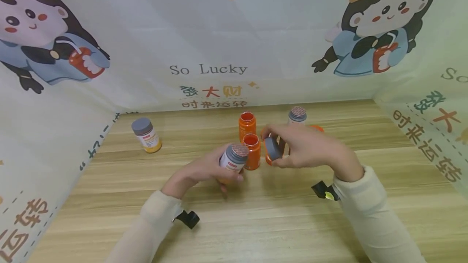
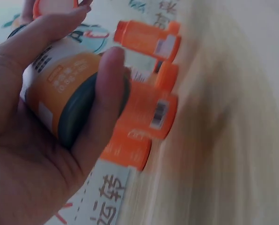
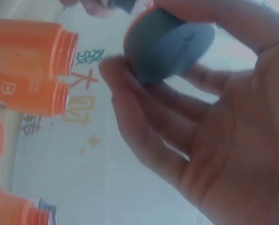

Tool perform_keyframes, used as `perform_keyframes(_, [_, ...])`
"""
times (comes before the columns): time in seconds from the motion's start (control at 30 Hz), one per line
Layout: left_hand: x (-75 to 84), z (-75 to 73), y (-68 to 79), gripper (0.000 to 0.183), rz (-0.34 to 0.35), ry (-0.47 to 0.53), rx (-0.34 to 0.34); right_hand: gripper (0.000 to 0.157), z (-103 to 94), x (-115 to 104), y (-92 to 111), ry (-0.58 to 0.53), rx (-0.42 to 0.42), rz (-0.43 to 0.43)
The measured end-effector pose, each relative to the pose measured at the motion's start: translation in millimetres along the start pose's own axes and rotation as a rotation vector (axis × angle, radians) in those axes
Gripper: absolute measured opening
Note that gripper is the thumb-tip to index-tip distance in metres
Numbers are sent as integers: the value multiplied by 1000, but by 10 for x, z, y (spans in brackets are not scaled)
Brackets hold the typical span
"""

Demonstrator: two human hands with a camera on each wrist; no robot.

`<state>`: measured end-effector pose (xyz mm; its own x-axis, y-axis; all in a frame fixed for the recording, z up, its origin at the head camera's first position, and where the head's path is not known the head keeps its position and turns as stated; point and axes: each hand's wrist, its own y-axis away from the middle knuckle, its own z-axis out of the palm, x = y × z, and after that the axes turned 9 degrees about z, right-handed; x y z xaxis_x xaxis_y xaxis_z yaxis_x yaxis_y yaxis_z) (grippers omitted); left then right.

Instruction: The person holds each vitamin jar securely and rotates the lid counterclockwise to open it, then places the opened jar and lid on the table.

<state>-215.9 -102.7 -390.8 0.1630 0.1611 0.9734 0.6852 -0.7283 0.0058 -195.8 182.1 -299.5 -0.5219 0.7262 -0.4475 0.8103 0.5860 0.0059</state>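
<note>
My left hand (image 1: pixel 213 165) is wrapped around a white-and-orange pill bottle (image 2: pixel 67 77). Its grey neck points up, with a printed seal across the mouth. Over to the right, my right hand (image 1: pixel 310 147) pinches a grey lid (image 3: pixel 170 47) between thumb and fingers. An orange rim shows on the lid's far side. Between the hands stands an open orange bottle (image 1: pixel 252 155), right beside the held bottle in the head view. A second open orange bottle (image 1: pixel 247 127) stands behind it. Another orange bottle (image 3: pixel 11 208), partly cut off, shows low in the right wrist view.
A sealed bottle (image 1: pixel 297 115) with a grey neck stands at the back right, partly hidden by my right hand. On the left is a bottle with its grey lid on (image 1: pixel 147 135). An orange lid (image 1: pixel 317 128) shows behind my right hand. Printed cloth (image 1: pixel 146 52) walls the wooden table.
</note>
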Motion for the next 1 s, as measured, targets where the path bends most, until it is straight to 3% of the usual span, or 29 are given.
perform_keyframes(0.17, [-49,-193,28,63,-5,37,114,51,-38,-22,-37,12,194,62])
perform_keyframes(0.3, [-183,-305,-5,58,-6,103,180,53,-57,-5,-56,-3,369,123])
perform_keyframes(0.5, [-364,-505,-56,60,-1,228,340,55,-66,-35,-121,-96,538,148])
perform_keyframes(0.63, [-424,-603,-116,67,27,225,448,56,-22,-117,-187,-203,601,113])
perform_keyframes(0.87, [-445,-768,-234,76,41,-60,649,54,3,-292,-385,-288,616,93])
perform_keyframes(1.0, [-469,-858,-213,80,-6,-52,718,51,53,-435,-579,-273,607,67])
